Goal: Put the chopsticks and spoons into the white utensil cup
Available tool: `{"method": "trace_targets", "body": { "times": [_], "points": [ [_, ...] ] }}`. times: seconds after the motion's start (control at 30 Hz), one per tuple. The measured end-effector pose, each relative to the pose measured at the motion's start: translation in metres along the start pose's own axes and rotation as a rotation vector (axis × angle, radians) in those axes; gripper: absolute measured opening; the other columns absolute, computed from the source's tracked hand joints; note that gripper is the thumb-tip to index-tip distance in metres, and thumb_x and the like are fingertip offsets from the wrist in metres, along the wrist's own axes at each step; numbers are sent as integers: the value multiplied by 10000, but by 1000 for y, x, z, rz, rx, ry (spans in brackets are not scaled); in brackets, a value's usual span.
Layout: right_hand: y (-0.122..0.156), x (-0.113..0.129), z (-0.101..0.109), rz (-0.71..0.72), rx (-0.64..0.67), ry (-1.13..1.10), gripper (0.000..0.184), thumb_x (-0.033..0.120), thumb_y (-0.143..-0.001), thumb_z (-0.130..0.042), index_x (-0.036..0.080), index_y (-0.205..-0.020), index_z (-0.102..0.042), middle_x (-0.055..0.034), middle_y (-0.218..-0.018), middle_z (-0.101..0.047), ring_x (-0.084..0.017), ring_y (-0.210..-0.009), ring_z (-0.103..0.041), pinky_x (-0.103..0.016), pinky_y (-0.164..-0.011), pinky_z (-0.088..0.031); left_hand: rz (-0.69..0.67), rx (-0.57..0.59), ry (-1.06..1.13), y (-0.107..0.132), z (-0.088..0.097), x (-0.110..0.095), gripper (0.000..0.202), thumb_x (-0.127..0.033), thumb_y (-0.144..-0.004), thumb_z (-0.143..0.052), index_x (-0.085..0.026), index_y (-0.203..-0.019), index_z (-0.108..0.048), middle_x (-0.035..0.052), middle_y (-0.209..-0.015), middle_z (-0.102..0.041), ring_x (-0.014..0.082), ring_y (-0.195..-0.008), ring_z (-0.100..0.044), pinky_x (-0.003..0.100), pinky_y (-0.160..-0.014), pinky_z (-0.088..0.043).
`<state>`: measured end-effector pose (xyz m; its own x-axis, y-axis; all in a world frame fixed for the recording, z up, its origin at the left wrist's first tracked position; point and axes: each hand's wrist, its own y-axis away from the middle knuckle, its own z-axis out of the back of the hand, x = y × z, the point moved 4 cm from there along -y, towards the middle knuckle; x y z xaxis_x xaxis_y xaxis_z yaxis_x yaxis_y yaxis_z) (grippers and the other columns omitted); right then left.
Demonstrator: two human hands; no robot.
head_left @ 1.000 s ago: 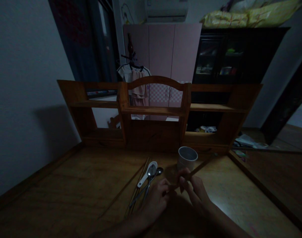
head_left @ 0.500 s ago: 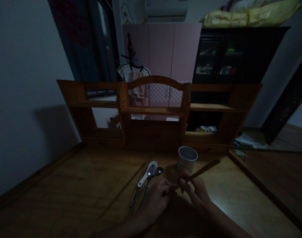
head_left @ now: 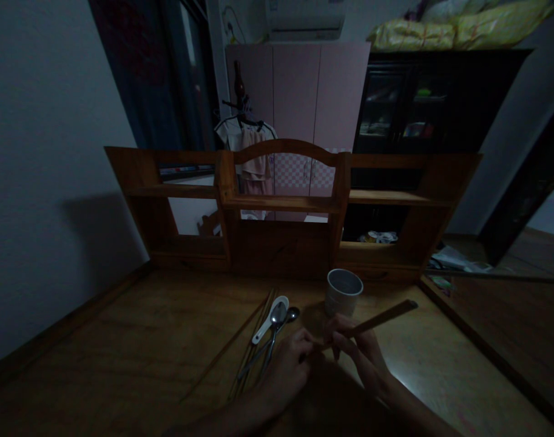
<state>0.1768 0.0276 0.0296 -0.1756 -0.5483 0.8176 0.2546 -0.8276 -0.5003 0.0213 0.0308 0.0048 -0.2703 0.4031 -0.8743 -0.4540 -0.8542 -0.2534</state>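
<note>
Dim room, wooden table (head_left: 144,340) seen from above and behind the person's hands. At centre, a wooden stick (head_left: 386,314), possibly a pair of chopsticks held together (the light is too low to tell), is held clear of the table between both hands. Its long axis runs from the near left, where the hands meet, up and away to the far right. The free end points right and passes to the right of a pale cup (head_left: 343,292).

The right hand (head_left: 356,351) has its grip closed round the stick's near part, fingers curled over it, and is the hand nearer the stick's middle. The left hand (head_left: 288,367) lies just beside it to the left, its fingertips pressed together on the stick's near end. All of the free length therefore lies to the right of both hands.

The cup stands upright just beyond the right hand's knuckles, apart from the stick. Left of the cup lie a white spoon (head_left: 268,326) and two metal spoons (head_left: 279,317), handles towards the person. Thin chopsticks (head_left: 252,347) lie alongside them and run under the left hand.

Behind these a wooden shelf unit (head_left: 281,203) stands along the table's far edge. Farther back are a pink wardrobe (head_left: 304,91), a coat stand (head_left: 240,106) and a dark cabinet (head_left: 395,103).
</note>
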Motion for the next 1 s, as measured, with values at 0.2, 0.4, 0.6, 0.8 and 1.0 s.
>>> {"method": "trace_targets", "body": {
  "times": [0.2,0.4,0.6,0.8,1.0],
  "points": [
    [0,3,1,-18,10,-49,293,378,-971,-482,173,-788,-583,-25,-762,-532,-186,-701,-503,-283,-639,-380,-45,19,17,1,2,-10,281,-84,-826,-482,-210,-929,-711,46,-1003,-612,161,-966,-560,242,-853,-415],
    [-1,2,0,-26,18,-71,290,381,-969,-486,170,-797,-587,-31,-778,-531,-185,-700,-494,-279,-622,-380,-25,24,11,2,-1,-4,295,-84,-825,-472,-217,-957,-700,47,-1002,-589,167,-957,-554,255,-840,-422],
    [1,-1,0,-35,10,-107,294,367,-962,-503,167,-761,-577,-36,-769,-533,-185,-705,-502,-272,-606,-390,-41,47,0,2,-1,-7,367,-60,-828,-446,-254,-1015,-696,42,-1026,-577,168,-964,-551,264,-853,-421],
    [1,-4,0,-47,-4,-167,291,364,-963,-493,156,-796,-611,-44,-773,-542,-170,-657,-493,-252,-542,-380,-54,64,-16,2,-2,-8,424,-17,-792,-431,-250,-1040,-684,43,-1036,-572,167,-979,-542,267,-874,-412],
    [-1,-7,2,-43,-31,-214,312,361,-958,-480,155,-755,-600,-45,-756,-540,-157,-610,-479,-243,-501,-362,-49,45,-56,1,-2,-5,401,-24,-807,-425,-240,-1029,-679,42,-1019,-572,166,-963,-545,270,-850,-412]
  ]
}}
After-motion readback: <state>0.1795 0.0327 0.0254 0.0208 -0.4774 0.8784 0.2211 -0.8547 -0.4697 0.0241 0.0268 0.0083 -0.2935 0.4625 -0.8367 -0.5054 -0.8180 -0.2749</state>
